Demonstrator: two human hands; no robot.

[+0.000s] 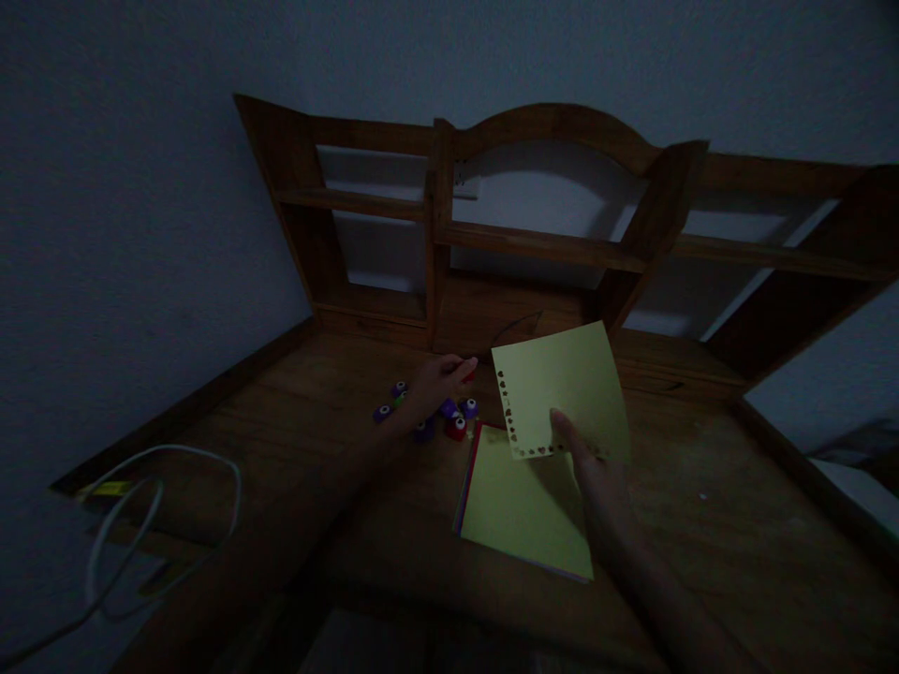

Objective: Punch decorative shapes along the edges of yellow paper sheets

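Observation:
My left hand (442,382) is closed on a small red craft punch (468,373), partly hidden by the fingers, just left of a yellow sheet of paper (562,379). That sheet is raised and tilted in my right hand (596,477), its thumb lying on the front. Small heart and star shapes are cut along its left and lower edges. Beneath it on the desk is a stack of coloured paper (523,524) with yellow on top. Below my left hand sit a red punch (456,428), a purple punch (469,408) and several others, some partly covered by my wrist.
The wooden desk (702,543) backs onto a wooden shelf unit (534,245) against the wall. A white cable (235,477) loops at the left edge near a yellow object (109,489). Tiny paper cutouts (470,433) lie beside the punches. The room is dim.

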